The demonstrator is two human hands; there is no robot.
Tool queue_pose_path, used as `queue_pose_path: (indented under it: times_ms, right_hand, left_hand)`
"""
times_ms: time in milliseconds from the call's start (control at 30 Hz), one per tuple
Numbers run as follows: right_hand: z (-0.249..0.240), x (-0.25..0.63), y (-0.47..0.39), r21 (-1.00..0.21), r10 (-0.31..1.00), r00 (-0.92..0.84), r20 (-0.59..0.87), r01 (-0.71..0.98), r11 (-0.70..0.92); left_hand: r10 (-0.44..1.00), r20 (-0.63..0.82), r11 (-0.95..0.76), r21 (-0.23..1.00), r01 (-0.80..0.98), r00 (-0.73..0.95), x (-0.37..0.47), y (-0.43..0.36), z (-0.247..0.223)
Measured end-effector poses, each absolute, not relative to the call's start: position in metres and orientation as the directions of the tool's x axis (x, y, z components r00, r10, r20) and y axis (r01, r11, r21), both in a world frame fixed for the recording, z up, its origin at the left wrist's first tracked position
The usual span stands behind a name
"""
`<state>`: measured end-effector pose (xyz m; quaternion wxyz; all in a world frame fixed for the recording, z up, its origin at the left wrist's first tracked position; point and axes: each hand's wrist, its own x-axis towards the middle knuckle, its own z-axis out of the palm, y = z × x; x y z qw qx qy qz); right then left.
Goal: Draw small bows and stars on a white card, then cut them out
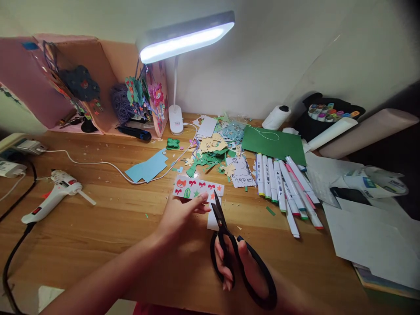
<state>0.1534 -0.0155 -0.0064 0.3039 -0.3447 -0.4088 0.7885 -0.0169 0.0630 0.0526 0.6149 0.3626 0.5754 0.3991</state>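
A white paper strip printed with red bows, stars, a green shape and an orange animal head is pinched in my left hand, thumb on top. My right hand has its fingers through the handle loops of black scissors. The scissor blades are parted and reach the strip's right end, close to an orange star. Below the strip, a plain white piece of paper shows beside the blades; whether it joins the strip I cannot tell.
Paper scraps are heaped behind my hands. Several markers lie to the right, near a green sheet and white sheets. A glue gun with its cord is at left. A lamp stands behind blue paper.
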Motion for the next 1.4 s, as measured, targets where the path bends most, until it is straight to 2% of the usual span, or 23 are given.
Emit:
queue_pose_path:
  times_ms: [233, 567, 800, 1067, 1400]
  right_hand:
    - [-0.010, 0.153, -0.017, -0.854, 0.783, -0.542, -0.306, -0.207, -0.477]
    - [-0.013, 0.153, -0.017, -0.894, 0.807, -0.519, -0.283, -0.162, -0.418]
    - [-0.008, 0.151, -0.015, -0.871, 0.819, -0.513, -0.255, -0.245, -0.425]
    - [-0.002, 0.151, -0.015, -0.889, 0.813, -0.509, -0.282, -0.180, -0.421]
    - [0.011, 0.153, -0.009, -0.910, 0.820, -0.508, -0.263, -0.152, -0.386]
  left_hand:
    - [0.892, -0.446, 0.449, 0.893, -0.029, 0.071, -0.017, 0.060, 0.053]
    - [0.883, -0.467, 0.469, 0.882, -0.054, 0.047, -0.016, 0.060, 0.056]
    - [0.876, -0.480, 0.482, 0.875, -0.049, 0.055, -0.016, 0.059, 0.051]
    - [0.883, -0.466, 0.470, 0.877, -0.105, 0.060, -0.016, 0.060, 0.050]
    - [0.900, -0.427, 0.436, 0.862, -0.260, 0.095, -0.025, 0.068, 0.046]
